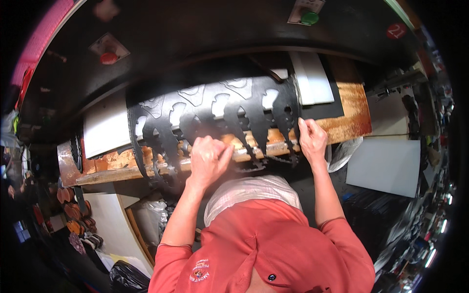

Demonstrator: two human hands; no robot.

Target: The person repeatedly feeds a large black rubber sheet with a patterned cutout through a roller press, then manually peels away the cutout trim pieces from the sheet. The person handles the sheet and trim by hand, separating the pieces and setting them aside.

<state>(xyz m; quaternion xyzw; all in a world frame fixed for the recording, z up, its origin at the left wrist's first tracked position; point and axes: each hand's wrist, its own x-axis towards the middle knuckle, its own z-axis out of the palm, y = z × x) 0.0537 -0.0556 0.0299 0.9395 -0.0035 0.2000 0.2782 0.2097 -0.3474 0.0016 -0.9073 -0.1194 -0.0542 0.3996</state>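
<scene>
A wide black sheet [188,119] with rows of cut-out holes lies across a white board [105,124]. Its front part hangs in ragged strips over the wooden edge towards me. My left hand [210,157] is closed in front of these strips near the middle, thumb side showing; whatever its fingers hold is hidden. At the sheet's right edge, my right hand [312,140] pinches the black material between thumb and fingers. Some strips below my left hand look smeared.
Above the sheet spans a dark machine beam with a red button [108,58] and a green button [309,18]. White slabs [315,80] rest on the worn wooden board [354,110] at right. A white panel [383,166] stands lower right; round orange-brown pieces [73,211] sit lower left.
</scene>
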